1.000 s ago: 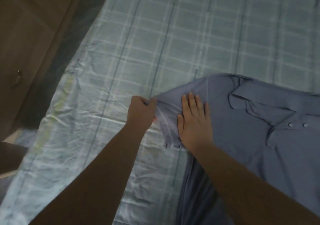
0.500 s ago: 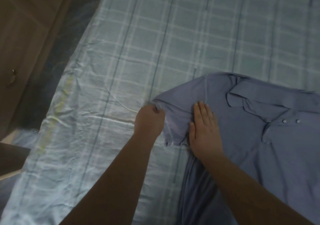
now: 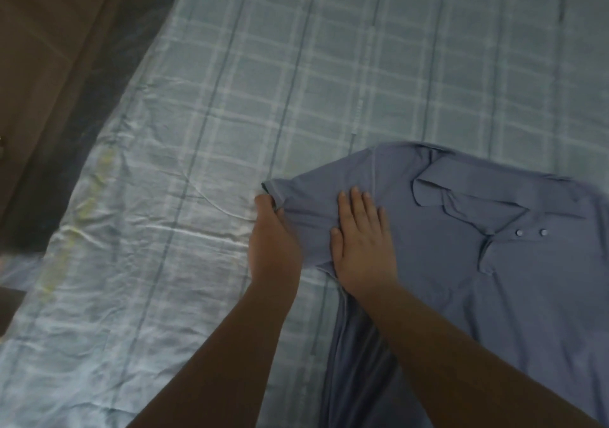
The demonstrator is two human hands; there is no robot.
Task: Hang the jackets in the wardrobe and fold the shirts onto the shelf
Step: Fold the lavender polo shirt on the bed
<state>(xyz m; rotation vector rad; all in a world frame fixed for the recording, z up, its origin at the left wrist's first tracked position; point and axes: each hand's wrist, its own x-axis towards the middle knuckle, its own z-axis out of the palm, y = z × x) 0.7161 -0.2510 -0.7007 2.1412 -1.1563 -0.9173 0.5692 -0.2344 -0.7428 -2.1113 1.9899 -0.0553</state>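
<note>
Now | step: folding blue polo shirt face-up on checked bedsheet | left hand pinches sleeve hem | right hand presses flat, fingers straight, on shoulder | next: likely fold sleeve inward across chest

A slate-blue polo shirt lies front-up and unfolded on a pale checked bed sheet. Its collar is spread open, two buttons showing, one short sleeve stretched out to the left
</note>
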